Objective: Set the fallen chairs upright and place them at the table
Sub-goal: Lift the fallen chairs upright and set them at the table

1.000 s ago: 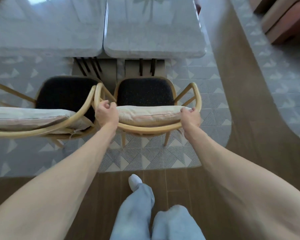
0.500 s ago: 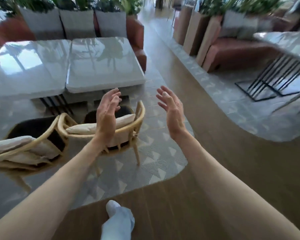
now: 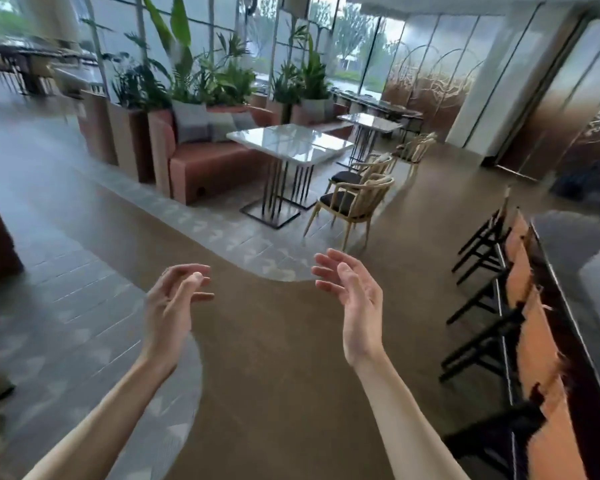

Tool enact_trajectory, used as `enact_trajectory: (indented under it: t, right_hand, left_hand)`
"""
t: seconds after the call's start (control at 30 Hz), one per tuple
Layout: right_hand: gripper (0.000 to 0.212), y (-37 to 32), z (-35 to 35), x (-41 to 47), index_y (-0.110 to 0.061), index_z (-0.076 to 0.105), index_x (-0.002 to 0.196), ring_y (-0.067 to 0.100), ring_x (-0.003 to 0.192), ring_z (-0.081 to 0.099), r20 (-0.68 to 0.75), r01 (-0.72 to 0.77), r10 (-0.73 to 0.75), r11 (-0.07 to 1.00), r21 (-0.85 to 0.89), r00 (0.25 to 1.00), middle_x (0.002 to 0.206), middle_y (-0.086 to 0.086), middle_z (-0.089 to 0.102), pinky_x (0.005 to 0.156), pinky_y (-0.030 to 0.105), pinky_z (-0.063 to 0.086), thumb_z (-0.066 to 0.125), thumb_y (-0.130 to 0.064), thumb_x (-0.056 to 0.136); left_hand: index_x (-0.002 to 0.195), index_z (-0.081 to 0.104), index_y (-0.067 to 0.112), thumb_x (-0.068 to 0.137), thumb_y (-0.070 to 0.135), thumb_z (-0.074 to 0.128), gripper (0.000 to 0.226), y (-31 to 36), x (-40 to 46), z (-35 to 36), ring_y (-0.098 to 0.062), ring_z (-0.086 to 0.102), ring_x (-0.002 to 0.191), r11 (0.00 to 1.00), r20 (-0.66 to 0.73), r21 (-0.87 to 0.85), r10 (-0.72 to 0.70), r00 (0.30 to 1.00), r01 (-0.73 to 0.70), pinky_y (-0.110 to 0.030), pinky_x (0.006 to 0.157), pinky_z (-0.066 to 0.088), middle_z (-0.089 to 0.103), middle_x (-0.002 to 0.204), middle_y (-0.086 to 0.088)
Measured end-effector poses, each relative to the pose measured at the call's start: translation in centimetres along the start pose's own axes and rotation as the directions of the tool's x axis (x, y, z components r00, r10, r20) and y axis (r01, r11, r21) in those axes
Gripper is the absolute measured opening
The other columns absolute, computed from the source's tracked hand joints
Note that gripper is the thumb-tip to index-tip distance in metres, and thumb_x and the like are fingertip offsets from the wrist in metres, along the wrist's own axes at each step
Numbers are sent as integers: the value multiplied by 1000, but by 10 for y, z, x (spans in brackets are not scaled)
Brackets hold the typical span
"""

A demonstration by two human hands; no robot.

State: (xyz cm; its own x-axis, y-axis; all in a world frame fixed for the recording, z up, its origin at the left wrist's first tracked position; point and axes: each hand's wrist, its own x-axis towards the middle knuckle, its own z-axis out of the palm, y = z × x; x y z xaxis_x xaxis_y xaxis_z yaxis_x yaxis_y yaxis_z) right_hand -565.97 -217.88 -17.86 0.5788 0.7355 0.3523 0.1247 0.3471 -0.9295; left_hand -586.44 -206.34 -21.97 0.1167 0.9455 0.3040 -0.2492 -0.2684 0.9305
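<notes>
Both forearms reach forward over the brown wood floor [image 3: 274,375], and neither hand holds anything. The left hand [image 3: 170,306] is loosely spread, its fingers [image 3: 191,271] curled inward with the thumb toward the right. The right hand [image 3: 355,299] is wide, palm turned inward to face the left, fingers fanned upward. The two hands are apart, with bare floor between them. To the left lies a grey patterned carpet [image 3: 59,323] with a curved edge. Along the right edge stands a row of dark-framed stools [image 3: 492,299] with orange backs against a dark counter [image 3: 575,271]. Farther ahead, two wooden chairs [image 3: 352,202] with dark seats stand upright beside a white table [image 3: 291,143] on thin black legs, the nearer chair just off the table's corner. Behind the table runs a reddish bench [image 3: 205,161] with grey cushions, then planters with green plants [image 3: 194,74] before tall windows.
</notes>
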Motion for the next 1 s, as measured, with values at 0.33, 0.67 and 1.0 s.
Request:
enact_trajectory:
  t: [0.33, 0.67, 1.0]
  right_hand:
    - [34, 67, -116, 183, -1, 73, 108, 32, 95, 72, -215, -51, 26, 992, -115, 976, 105, 15, 77, 80, 42, 57, 48, -22, 98]
    - [29, 125, -196, 353, 0, 73, 102, 25, 86, 72, -431, -157, 81, 977, -143, 899, 97, 16, 77, 74, 32, 56, 50, -18, 96]
    - [29, 278, -230, 635, -2, 74, 97, 27, 80, 70, -488, -145, 119, 989, -15, 865, 91, 16, 76, 71, 33, 55, 52, -21, 93]
  left_hand:
    - [78, 76, 14, 99, -3, 49, 38, -120, 164, 195, -24, 69, 67, 979, 364, -134, -96, 926, 154, -28, 62, 60, 72, 74, -9]
    - [78, 76, 10, 95, 11, 53, 28, -194, 332, 366, -30, 67, 63, 953, 590, -112, -163, 791, 280, -28, 61, 58, 69, 71, -15]
    - [79, 76, 9, 90, 21, 56, 25, -319, 552, 522, -28, 67, 69, 964, 554, -8, -216, 804, 265, -34, 65, 58, 70, 75, -15]
